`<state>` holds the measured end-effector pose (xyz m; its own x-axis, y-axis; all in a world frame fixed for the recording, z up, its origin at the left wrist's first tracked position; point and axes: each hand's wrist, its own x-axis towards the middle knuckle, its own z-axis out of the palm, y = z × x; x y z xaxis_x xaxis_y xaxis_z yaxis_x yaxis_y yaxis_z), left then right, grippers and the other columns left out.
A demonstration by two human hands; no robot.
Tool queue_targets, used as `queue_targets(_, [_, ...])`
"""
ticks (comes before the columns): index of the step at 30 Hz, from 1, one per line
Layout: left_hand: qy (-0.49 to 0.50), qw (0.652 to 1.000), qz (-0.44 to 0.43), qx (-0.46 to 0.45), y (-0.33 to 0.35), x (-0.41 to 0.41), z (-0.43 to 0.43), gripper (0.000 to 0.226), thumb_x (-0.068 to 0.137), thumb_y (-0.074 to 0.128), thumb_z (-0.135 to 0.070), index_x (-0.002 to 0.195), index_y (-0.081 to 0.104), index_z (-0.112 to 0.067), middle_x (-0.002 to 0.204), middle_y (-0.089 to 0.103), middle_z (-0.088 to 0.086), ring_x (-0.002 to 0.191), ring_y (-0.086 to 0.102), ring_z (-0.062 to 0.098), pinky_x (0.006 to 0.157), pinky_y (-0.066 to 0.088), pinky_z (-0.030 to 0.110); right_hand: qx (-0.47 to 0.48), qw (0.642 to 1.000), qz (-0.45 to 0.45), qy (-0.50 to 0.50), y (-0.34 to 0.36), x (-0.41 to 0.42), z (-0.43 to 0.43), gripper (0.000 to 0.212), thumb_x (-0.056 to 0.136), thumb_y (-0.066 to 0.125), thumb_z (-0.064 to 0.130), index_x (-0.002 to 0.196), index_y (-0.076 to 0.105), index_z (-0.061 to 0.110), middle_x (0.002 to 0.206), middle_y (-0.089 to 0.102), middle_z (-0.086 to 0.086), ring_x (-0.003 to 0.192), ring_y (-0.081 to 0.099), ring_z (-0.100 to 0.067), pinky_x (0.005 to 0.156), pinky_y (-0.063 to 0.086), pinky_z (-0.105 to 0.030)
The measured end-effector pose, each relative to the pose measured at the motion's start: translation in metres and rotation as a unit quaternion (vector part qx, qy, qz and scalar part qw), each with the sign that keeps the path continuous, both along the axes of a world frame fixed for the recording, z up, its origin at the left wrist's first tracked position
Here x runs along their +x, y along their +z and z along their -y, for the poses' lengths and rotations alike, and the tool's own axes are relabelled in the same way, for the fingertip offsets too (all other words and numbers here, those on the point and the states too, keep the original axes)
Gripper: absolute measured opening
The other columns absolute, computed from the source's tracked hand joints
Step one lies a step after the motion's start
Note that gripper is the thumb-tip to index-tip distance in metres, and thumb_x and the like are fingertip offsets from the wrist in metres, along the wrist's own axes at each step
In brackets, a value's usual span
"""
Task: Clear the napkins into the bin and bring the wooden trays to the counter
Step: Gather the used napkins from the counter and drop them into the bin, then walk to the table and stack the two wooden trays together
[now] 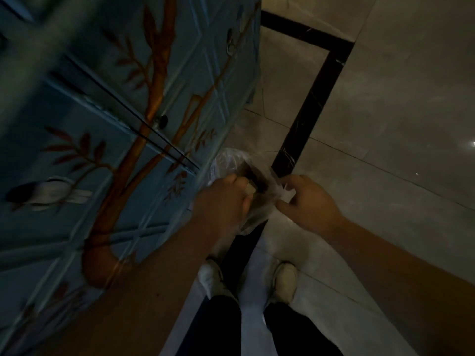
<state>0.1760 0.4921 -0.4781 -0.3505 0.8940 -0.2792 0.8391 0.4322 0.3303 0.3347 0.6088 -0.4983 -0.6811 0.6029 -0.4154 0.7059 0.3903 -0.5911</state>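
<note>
I am leaning over the small brown bin lined with clear crinkled plastic [246, 176], standing beside the blue painted cabinet [123, 124]. My left hand [222, 199] is clenching a pale napkin wad [250, 188] at its mouth; my right hand [308, 201] is pinching the liner's edge. I should be holding the liner wide and releasing low inside.

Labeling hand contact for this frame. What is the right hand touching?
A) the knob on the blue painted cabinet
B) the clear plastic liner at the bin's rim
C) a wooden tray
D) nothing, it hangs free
B: the right hand pinches the clear plastic bin liner at the rim of the bin on the floor, well away from the blue painted cabinet; no tray is visible.
</note>
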Motion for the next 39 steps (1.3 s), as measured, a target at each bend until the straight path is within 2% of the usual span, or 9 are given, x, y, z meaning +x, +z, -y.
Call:
queue_targets(5, [-0.065,0.993,0.014,0.096,0.130,0.030,0.004,0.029,0.085,0.057,-0.031,0.103,0.066,-0.009,0.095,0.066,0.012,0.082,0.064,0.030,0.062,0.055,0.038,0.056,0.997,0.005,0.058,0.132,0.030,-0.005,0.058,0.081,0.068,0.042,0.132,0.049,0.020,0.120,0.057,-0.008,0.097,0.063,-0.027,0.077,0.055,-0.041])
queue_targets(9, [-0.125,0.979,-0.018,0.158,0.240,0.053,-0.004,0.038,0.085,0.048,-0.038,0.110,0.063,-0.014,0.101,0.067,0.008,0.090,0.063,0.027,0.072,0.053,0.038,0.124,0.990,-0.012,0.062,0.239,0.056,-0.012,0.064,0.083,0.065,0.044,0.138,0.043,0.019,0.129,0.053,-0.005,0.110,0.057,-0.023,0.083,0.048,-0.030])
queue_targets(14, [-0.208,0.954,-0.095,0.194,0.345,0.064,-0.026,0.045,0.082,0.041,-0.044,0.109,0.063,-0.015,0.099,0.066,0.008,0.087,0.063,0.029,0.062,0.053,0.038,0.235,0.971,0.009,0.036,0.349,0.091,-0.010,0.068,0.084,0.058,0.052,0.143,0.034,0.027,0.139,0.043,-0.001,0.116,0.053,-0.021,0.086,0.049,-0.029])
queue_targets(17, [-0.261,0.933,-0.133,0.209,0.383,0.068,-0.039,0.038,0.081,0.057,-0.037,0.108,0.064,-0.011,0.097,0.066,0.010,0.084,0.064,0.030,0.060,0.055,0.039,0.296,0.954,0.042,-0.004,0.395,0.112,0.001,0.070,0.085,0.055,0.054,0.145,0.032,0.027,0.141,0.042,-0.003,0.118,0.051,-0.024,0.089,0.051,-0.035])
queue_targets(21, [-0.362,0.886,-0.160,0.242,0.422,0.082,-0.052,0.044,0.080,0.061,-0.035,0.114,0.061,-0.008,0.105,0.065,0.014,0.093,0.061,0.032,0.073,0.056,0.042,0.363,0.924,0.097,-0.070,0.443,0.145,0.031,0.073,0.086,0.053,0.055,0.147,0.027,0.027,0.151,0.035,-0.007,0.131,0.042,-0.027,0.102,0.042,-0.038])
queue_targets(27, [-0.499,0.784,-0.193,0.315,0.471,0.134,-0.073,0.052,0.081,0.062,-0.042,0.123,0.054,-0.013,0.121,0.061,0.014,0.106,0.059,0.030,0.085,0.053,0.040,0.372,0.889,0.166,-0.209,0.484,0.208,0.087,0.085,0.086,0.050,0.060,0.151,0.001,0.034,0.163,-0.002,-0.006,0.149,0.001,-0.026,0.118,0.014,-0.041])
queue_targets(31, [-0.580,0.719,-0.179,0.338,0.499,0.204,-0.068,0.053,0.084,0.052,-0.045,0.125,0.052,-0.012,0.125,0.059,0.016,0.111,0.057,0.032,0.090,0.049,0.042,0.360,0.859,0.211,-0.298,0.502,0.264,0.139,0.086,0.087,0.051,0.058,0.151,0.001,0.035,0.164,-0.001,-0.005,0.149,0.001,-0.026,0.118,0.012,-0.041])
queue_targets(34, [-0.609,0.693,-0.163,0.349,0.506,0.244,-0.060,0.053,0.085,0.053,-0.044,0.128,0.049,-0.014,0.129,0.056,0.014,0.116,0.053,0.030,0.094,0.047,0.041,0.357,0.842,0.233,-0.331,0.508,0.293,0.159,0.086,0.086,0.050,0.060,0.151,-0.001,0.035,0.164,0.000,-0.005,0.149,0.001,-0.026,0.118,0.012,-0.042])
queue_targets(39, [-0.661,0.649,-0.132,0.353,0.513,0.345,-0.028,0.061,0.091,0.044,-0.048,0.142,0.031,-0.018,0.148,0.036,0.010,0.136,0.030,0.028,0.113,0.026,0.041,0.363,0.792,0.268,-0.412,0.517,0.370,0.217,0.086,0.085,0.047,0.064,0.151,0.000,0.035,0.163,0.002,-0.006,0.149,0.004,-0.028,0.118,0.015,-0.044])
